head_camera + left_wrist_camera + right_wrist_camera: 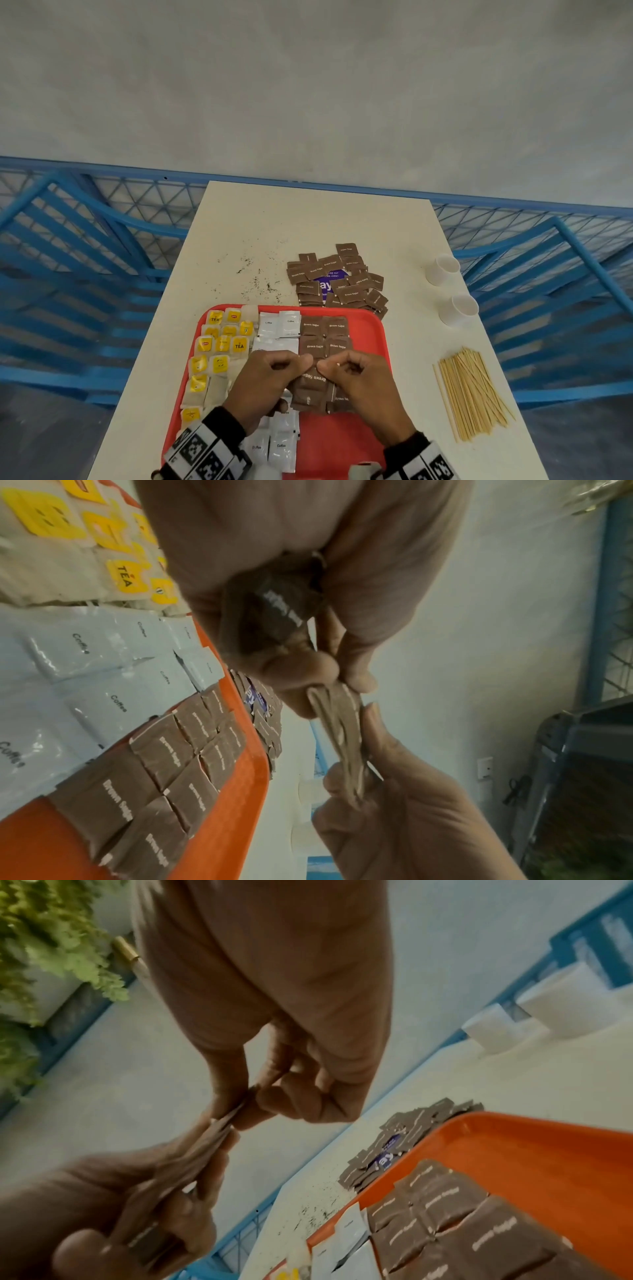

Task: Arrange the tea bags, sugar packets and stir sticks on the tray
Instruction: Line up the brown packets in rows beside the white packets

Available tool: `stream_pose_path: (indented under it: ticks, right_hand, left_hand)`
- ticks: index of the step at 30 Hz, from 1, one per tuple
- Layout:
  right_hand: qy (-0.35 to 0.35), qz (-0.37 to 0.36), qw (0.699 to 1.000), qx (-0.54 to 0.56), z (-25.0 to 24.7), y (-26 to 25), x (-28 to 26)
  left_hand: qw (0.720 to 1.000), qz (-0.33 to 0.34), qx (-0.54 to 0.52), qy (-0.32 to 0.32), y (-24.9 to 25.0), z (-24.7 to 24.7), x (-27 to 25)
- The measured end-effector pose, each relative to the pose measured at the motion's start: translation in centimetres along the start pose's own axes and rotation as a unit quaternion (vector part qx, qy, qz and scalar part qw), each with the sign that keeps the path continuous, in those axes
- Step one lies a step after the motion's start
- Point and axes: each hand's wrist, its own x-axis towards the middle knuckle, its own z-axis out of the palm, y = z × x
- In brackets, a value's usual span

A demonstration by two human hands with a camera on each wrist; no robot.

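Tea bags fill the tray's left edge. My left hand and right hand both pinch one fanned stack of sugar packets above tray centre. Risk: stack slips, scattering laid rows. Stir sticks wait at the tabletop's right edge.

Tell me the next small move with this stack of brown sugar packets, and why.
Probably peel one packet off the stack pinched between left hand and right hand, and lay it below the brown rows on the tray, extending that column.
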Motion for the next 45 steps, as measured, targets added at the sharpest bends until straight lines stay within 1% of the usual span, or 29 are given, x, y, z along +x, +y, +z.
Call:
stream_pose_path:
  ticks: [2, 3, 6, 8, 11, 13, 14, 16, 19, 21, 22, 24, 26, 27, 28, 29, 30, 31, 32, 33, 34, 37, 39, 40, 43, 44, 45]
  right_hand:
    - [0.007, -0.005, 1.0, 0.014, 0.1, -0.1, 0.0]
    - [0.012, -0.008, 1.0, 0.017, 0.2, -0.2, 0.1]
    - [0.033, -0.004, 0.999, 0.027, 0.4, -0.2, 0.3]
    - [0.037, 0.015, 0.998, 0.046, 0.6, -0.1, 0.5]
    - [0.062, 0.021, 0.993, 0.094, 0.3, -0.1, 0.7]
    - [0.081, 0.027, 0.986, 0.145, -0.4, -0.2, 0.9]
    - [0.078, 0.034, 0.981, 0.175, -0.9, -0.3, 0.9]
    - [0.036, 0.046, 0.979, 0.196, -1.9, -0.5, 0.9]
    - [-0.044, 0.039, 0.994, 0.096, -3.2, -0.7, 0.8]
    - [-0.077, 0.02, 0.996, 0.028, -3.8, -0.9, 1.1]
    - [-0.094, 0.014, 0.995, -0.006, -4.0, -1.1, 1.2]
    - [-0.128, 0.003, 0.989, -0.073, -4.1, -1.6, 1.5]
    - [-0.158, -0.006, 0.982, -0.105, -3.8, -2.4, 1.8]
    - [-0.157, -0.009, 0.982, -0.106, -3.6, -2.7, 2.0]
    - [-0.138, -0.009, 0.986, -0.098, -3.3, -2.9, 2.2]
    - [-0.109, -0.01, 0.991, -0.083, -3.1, -2.9, 2.4]
    - [-0.081, -0.009, 0.995, -0.066, -3.0, -2.9, 2.5]
    - [-0.067, -0.013, 0.996, -0.055, -2.9, -2.9, 2.6]
    - [-0.065, -0.023, 0.996, -0.055, -2.7, -2.7, 2.5]
    - [-0.066, -0.035, 0.996, -0.055, -2.5, -2.5, 2.3]
    - [-0.056, -0.049, 0.996, -0.053, -2.4, -2.5, 2.1]
    - [-0.012, -0.071, 0.997, -0.022, -2.8, -2.6, 2.0]
    - [-0.019, -0.071, 0.997, -0.019, -3.4, -2.6, 2.0]
    - [-0.035, -0.072, 0.996, -0.03, -3.7, -2.5, 2.0]
    - [-0.115, -0.057, 0.987, -0.096, -3.7, -2.5, 1.8]
    - [-0.13, -0.051, 0.985, -0.102, -3.4, -2.5, 1.8]
    - [-0.128, -0.045, 0.986, -0.096, -3.1, -2.4, 1.8]
  left_hand:
    - [0.999, -0.029, -0.017, -0.002, -0.1, -0.2, 0.1]
    - [0.998, -0.048, -0.033, -0.019, -0.2, -0.3, 0.1]
    - [0.985, -0.093, -0.1, -0.108, 0.3, 0.2, -0.2]
    - [0.978, -0.098, -0.117, -0.139, 0.6, 0.6, -0.5]
    - [0.98, -0.086, -0.092, -0.156, 0.5, 0.9, -0.7]
    - [0.977, -0.093, -0.089, -0.168, 0.3, 0.6, -0.6]
    - [0.975, -0.102, -0.096, -0.172, 0.3, 0.3, -0.6]
    - [0.971, -0.117, -0.115, -0.172, 0.0, -0.7, -0.4]
    - [0.974, -0.102, -0.13, -0.153, -0.1, -2.0, 0.3]
    - [0.98, -0.082, -0.102, -0.15, 0.4, -2.1, 0.5]
    - [0.984, -0.069, -0.066, -0.154, 0.9, -2.0, 0.6]
    - [0.984, -0.024, 0.053, -0.171, 1.7, -1.5, 0.6]
    - [0.968, 0.039, 0.164, -0.185, 2.3, -0.8, 0.6]
    - [0.962, 0.067, 0.194, -0.182, 2.5, -0.5, 0.6]
    - [0.961, 0.088, 0.201, -0.169, 2.6, -0.3, 0.7]
    - [0.968, 0.094, 0.179, -0.15, 2.6, -0.1, 0.8]
    - [0.98, 0.085, 0.13, -0.123, 2.6, 0.1, 0.9]
    - [0.99, 0.071, 0.073, -0.095, 2.5, 0.2, 1.2]
    - [0.995, 0.06, 0.024, -0.073, 2.6, 0.5, 1.2]
    - [0.996, 0.056, -0.001, -0.067, 2.6, 0.7, 1.2]
    - [0.996, 0.059, 0.002, -0.07, 2.5, 0.8, 1.1]
    - [0.991, 0.072, 0.073, -0.091, 1.9, 0.8, 0.7]
    - [0.989, 0.064, 0.104, -0.087, 1.5, 0.3, 0.6]
    - [0.99, 0.057, 0.103, -0.08, 1.5, 0.1, 0.7]
    - [0.994, 0.05, 0.078, -0.06, 1.6, -0.3, 1.0]
    - [0.994, 0.052, 0.079, -0.062, 1.6, -0.3, 1.1]
    - [0.993, 0.056, 0.084, -0.064, 1.5, -0.2, 1.1]
